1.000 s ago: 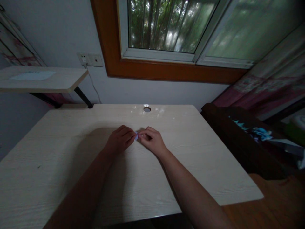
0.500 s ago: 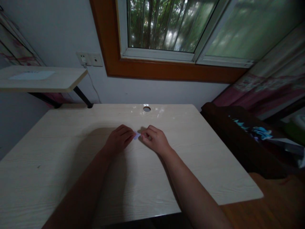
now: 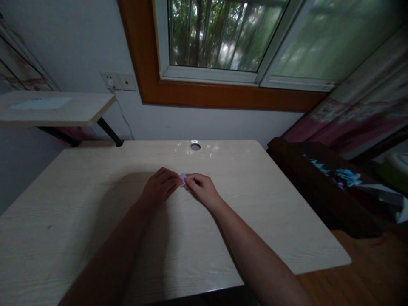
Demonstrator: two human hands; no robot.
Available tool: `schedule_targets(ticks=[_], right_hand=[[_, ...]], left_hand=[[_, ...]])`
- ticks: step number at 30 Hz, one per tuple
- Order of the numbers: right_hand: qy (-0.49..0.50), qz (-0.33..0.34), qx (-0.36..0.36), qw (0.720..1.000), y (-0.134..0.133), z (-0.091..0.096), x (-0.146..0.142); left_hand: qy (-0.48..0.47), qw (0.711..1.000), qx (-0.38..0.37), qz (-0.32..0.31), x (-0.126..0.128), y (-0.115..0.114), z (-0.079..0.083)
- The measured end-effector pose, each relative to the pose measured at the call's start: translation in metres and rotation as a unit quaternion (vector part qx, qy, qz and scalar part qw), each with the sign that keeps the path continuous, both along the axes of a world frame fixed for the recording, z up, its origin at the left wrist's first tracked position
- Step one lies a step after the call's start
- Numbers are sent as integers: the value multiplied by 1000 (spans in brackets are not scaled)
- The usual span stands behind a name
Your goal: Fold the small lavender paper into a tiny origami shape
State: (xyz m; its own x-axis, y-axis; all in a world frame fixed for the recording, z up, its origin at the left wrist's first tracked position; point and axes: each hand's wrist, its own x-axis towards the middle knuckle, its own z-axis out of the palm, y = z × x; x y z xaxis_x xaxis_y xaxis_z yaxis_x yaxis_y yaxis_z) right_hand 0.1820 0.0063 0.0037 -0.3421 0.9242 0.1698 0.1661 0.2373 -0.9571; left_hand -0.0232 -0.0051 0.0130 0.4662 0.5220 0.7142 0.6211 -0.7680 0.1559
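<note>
A small pale lilac piece [image 3: 182,177], which looks like paper, is between my two hands over the middle of the desk [image 3: 264,212]. My left hand [image 3: 160,185] pinches its left side, the fingers closed together. My right hand [image 3: 203,189] is closed too, thumb and forefinger pressed on its right side. The fingertips cover much of the piece, so its full shape is hidden. Both hands are low over the desk top, with a dark shadow around the left arm.
A raised shelf [image 3: 95,108] with a white sheet [image 3: 41,103] stands on black legs at the back left. A round cable hole [image 3: 195,146] is near the desk's rear edge. Right of the desk is a dark brown piece of furniture [image 3: 296,170] with bluish things on it.
My right hand has closed in on the lilac piece, its fingers now farther over the right side. My left hand keeps its pinch in nearly the same place. The view shifted slightly.
</note>
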Motion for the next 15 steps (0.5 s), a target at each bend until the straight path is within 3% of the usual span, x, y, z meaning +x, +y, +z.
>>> schedule_targets(ticks=[5,15], right_hand=[[61,-10,-45,997,4,-4,-1],[3,4,17,1000,4,-1,1]], left_hand=[[-65,997,-21,20,1,1,0],[-214,946,-244,27,9,4,-13]])
